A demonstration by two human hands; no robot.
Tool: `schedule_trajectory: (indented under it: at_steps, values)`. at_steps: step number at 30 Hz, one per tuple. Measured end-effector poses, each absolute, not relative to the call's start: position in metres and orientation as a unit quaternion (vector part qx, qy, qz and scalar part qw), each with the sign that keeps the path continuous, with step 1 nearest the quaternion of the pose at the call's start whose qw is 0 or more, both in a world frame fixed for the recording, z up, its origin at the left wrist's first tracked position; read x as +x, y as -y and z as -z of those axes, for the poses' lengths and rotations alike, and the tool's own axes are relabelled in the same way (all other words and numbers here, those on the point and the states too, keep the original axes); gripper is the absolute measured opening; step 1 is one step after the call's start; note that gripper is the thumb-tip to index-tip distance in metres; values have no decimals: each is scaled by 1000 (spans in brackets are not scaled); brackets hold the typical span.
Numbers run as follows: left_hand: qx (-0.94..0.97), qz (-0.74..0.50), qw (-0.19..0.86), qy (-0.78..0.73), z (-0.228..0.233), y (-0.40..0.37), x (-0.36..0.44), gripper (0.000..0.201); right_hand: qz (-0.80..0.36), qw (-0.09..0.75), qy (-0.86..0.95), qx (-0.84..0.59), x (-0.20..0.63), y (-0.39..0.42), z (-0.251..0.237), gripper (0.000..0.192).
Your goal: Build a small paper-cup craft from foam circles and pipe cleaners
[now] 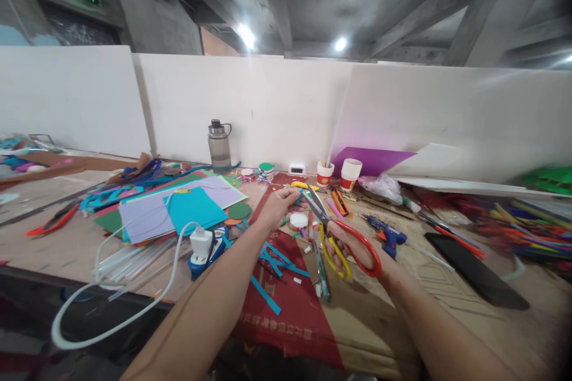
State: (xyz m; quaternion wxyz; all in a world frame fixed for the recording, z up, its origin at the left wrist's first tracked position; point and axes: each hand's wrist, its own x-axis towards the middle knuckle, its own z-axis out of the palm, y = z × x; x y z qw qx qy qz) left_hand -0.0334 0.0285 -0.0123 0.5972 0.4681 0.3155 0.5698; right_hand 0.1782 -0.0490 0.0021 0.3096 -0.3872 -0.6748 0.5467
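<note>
My left hand (280,207) is closed, its fingertips pinching a small piece of blue paper (302,195). In my right hand (353,243) is a pair of scissors (319,208) with one red and one yellow handle. The scissor blades are apart and point up and left, close to the blue paper. Beneath the hands, a round white piece (298,221) lies on the table. Loose blue paper strips (267,294) are scattered over a red-printed cardboard sheet (297,315).
On the left, coloured paper sheets (196,209) lie by a white plug (202,242) with a looping cable. A water bottle (218,147) stands behind. To the right are a blue glue gun (388,234), a black phone-like slab (473,271) and paper cups (351,174).
</note>
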Motion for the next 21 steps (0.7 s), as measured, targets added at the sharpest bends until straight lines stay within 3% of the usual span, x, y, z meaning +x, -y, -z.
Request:
schedule_trajectory:
  at_steps: [21]
  values:
    - [501, -565, 571, -321, 14, -29, -36, 50, -582, 322, 625, -409, 175, 48, 6, 45]
